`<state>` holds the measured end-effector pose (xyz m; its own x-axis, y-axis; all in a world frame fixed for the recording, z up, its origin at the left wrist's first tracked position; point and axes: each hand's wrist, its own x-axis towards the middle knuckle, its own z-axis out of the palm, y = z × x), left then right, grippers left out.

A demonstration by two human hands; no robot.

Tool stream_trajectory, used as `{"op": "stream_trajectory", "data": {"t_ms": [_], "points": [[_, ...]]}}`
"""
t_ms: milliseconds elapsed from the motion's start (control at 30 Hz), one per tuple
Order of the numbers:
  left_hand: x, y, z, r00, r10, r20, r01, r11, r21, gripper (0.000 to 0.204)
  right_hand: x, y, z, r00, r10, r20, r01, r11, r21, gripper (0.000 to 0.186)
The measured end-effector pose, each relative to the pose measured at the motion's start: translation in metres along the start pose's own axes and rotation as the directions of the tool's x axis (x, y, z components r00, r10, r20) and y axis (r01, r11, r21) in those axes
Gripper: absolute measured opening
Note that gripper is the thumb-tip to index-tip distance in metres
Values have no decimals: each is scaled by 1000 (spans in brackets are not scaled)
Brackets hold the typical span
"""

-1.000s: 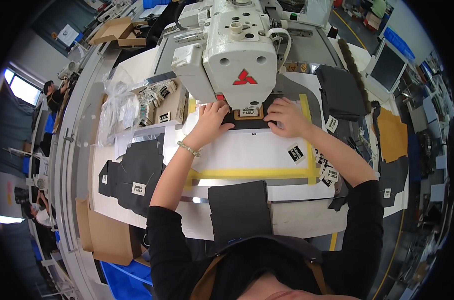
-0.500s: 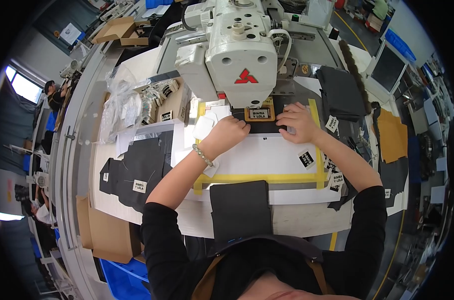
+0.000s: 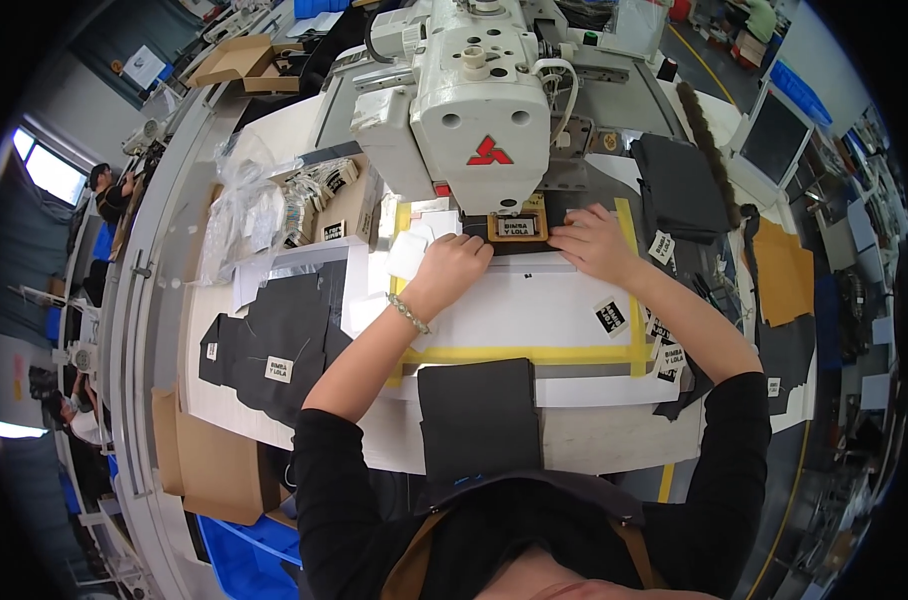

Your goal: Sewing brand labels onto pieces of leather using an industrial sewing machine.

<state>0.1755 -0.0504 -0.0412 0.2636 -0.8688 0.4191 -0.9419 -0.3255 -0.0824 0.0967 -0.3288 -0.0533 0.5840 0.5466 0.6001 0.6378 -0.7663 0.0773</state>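
Under the head of a white sewing machine (image 3: 482, 110) lies a black fabric piece (image 3: 522, 247). A brass-coloured clamp frame (image 3: 542, 222) sits on it, around a small label (image 3: 517, 228). At the fabric's left end, my left hand (image 3: 454, 265) is closed, its curled fingers on the near edge. My right hand (image 3: 596, 243) is at the right end, fingers bent over the cloth beside the frame. The undersides of both hands are hidden. A bead bracelet (image 3: 408, 313) circles my left wrist.
Yellow tape (image 3: 524, 356) borders the white work sheet. Black fabric stacks lie near me (image 3: 479, 420), at left (image 3: 289, 340) and at far right (image 3: 679, 185). Loose labels (image 3: 610, 317) are scattered at right. A cardboard box of labels (image 3: 349, 215) stands at left, beside clear plastic bags (image 3: 242, 225).
The black fabric's near edge has shifted slightly away from me, under the machine head. Both hands have moved with it, and the right fingers have drawn closer over the cloth.
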Motion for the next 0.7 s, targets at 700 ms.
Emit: {"op": "stream_trajectory", "data": {"t_ms": [700], "points": [[-64,113,-76,974,213,-72,-220,970,-106,31,-48,-130,-94,987,138,83,-103,937,-334,22]]}}
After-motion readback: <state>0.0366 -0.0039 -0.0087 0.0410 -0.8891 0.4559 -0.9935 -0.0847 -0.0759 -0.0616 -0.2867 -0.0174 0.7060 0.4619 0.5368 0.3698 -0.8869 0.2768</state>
